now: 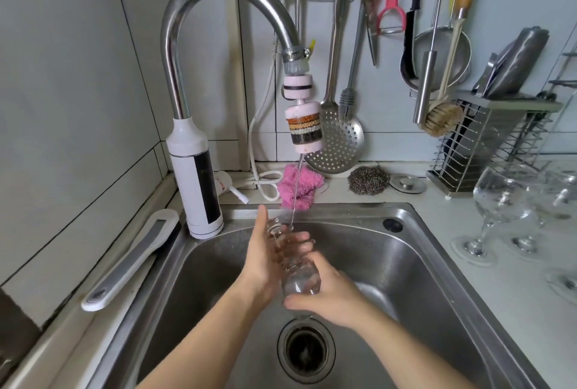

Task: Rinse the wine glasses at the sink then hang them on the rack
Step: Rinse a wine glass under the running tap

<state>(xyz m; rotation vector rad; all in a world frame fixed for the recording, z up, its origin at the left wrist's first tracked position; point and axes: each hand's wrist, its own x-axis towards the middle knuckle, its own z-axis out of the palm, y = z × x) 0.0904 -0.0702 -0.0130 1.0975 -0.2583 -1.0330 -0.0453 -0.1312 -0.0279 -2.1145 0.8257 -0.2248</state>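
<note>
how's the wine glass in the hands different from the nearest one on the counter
The clear wine glass in the hands lies tilted over the steel sink; the clear wine glass on the counter stands upright on its foot. The left hand and right hand both grip the first; no hand touches the second. The water stream falls on the held glass, not the counter one. Both are clear glass.
</note>
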